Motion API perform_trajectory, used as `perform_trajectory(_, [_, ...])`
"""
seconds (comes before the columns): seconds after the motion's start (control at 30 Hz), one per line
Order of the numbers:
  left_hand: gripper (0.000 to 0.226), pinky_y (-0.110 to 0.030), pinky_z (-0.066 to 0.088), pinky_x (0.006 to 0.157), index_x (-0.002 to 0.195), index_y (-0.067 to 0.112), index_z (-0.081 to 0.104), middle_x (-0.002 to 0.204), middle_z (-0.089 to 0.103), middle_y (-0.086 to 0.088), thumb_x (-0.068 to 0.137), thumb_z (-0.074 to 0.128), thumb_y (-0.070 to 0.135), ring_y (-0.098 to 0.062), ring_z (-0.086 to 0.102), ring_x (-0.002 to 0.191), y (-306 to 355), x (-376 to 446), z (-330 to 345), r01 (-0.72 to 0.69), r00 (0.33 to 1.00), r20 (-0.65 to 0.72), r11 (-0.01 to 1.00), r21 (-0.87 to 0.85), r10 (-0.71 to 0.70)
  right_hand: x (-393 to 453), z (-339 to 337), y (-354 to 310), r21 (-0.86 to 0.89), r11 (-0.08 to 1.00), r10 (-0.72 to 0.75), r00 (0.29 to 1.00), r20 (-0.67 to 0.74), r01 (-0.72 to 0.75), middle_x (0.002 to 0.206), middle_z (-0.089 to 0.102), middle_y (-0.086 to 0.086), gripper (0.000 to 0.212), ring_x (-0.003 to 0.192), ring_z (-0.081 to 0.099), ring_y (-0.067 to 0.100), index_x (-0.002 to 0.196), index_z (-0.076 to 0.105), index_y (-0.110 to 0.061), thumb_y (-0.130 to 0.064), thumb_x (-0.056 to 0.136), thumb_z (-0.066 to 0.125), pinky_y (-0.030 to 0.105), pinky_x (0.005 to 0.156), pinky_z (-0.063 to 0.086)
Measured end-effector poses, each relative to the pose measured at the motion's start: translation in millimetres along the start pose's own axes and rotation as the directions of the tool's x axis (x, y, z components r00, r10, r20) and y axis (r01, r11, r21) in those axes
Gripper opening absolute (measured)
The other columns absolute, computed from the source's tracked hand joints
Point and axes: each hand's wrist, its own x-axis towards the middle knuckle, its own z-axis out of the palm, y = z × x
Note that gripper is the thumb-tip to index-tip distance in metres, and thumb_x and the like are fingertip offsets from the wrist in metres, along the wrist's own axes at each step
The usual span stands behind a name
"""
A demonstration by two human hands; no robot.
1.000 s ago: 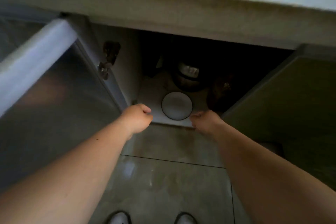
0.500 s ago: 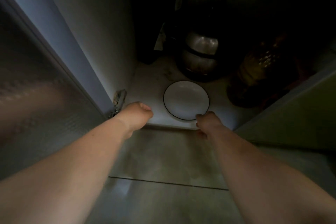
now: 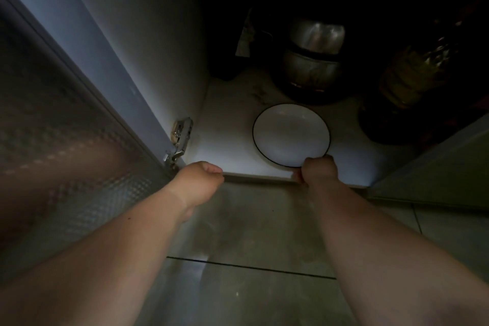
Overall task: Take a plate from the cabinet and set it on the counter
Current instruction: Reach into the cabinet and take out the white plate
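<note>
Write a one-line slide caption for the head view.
Right hand grips the near rim of a white plate on the cabinet floor; left hand fisted.

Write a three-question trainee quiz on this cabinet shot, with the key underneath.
1. True or false: the plate lies flat on the cabinet floor.
2. Which hand touches the plate's near rim? A) left hand B) right hand
3. Fill in: behind the plate stands a metal ____.

Key
1. True. It lies near the front edge.
2. B. The left hand is a closed fist at the front edge, apart from the plate.
3. Pot.
</note>
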Motion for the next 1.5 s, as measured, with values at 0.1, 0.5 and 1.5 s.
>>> perform_trajectory(0.1, [0.012, -0.03, 0.047, 0.088, 0.097, 0.019, 0.059, 0.098, 0.06, -0.003, 0.087, 0.054, 0.015, -0.02, 0.058, 0.098, 8, -3, -4, -0.017, 1.0, 0.008, 1.0, 0.001, 0.017, -1, 1, 5, 0.324, 0.94, 0.106, 0.994, 0.021, -0.107, 0.125, 0.06, 0.019, 0.026, 0.115, 0.056, 0.032, 0.071, 0.044, 0.001, -0.01, 0.094, 0.042, 0.028, 0.084, 0.039])
perform_trajectory(0.5, [0.053, -0.031, 0.052, 0.069, 0.143, 0.021, 0.032, 0.115, 0.056, -0.006, 0.091, 0.044, 0.024, -0.022, 0.06, 0.079, 73, -84, -5, 0.181, 0.98, 0.12, 0.956, -0.233, -0.156, -131, -97, -15, 0.434, 0.899, 0.036, 0.997, 0.075, -0.064, 0.1, 0.062, 0.016, 0.041, 0.054, 0.055, 0.019, 0.136, 0.045, -0.012, -0.009, 0.095, 0.04, 0.023, 0.041, 0.048])
perform_trajectory(1.5, [0.033, -0.032, 0.059, 0.059, 0.115, 0.012, 0.045, 0.105, 0.06, -0.018, 0.086, 0.039, -0.003, -0.037, 0.068, 0.091, 189, -499, -230, 0.194, 0.98, 0.108, 0.92, -0.34, -0.167, -544, -349, -138, 0.349, 0.936, -0.115, 0.975, 0.189, 0.043, 0.069, 0.062, 0.008, 0.035, 0.048, 0.053, 0.019, 0.109, 0.058, -0.018, -0.003, 0.087, 0.035, 0.018, 0.035, 0.044])
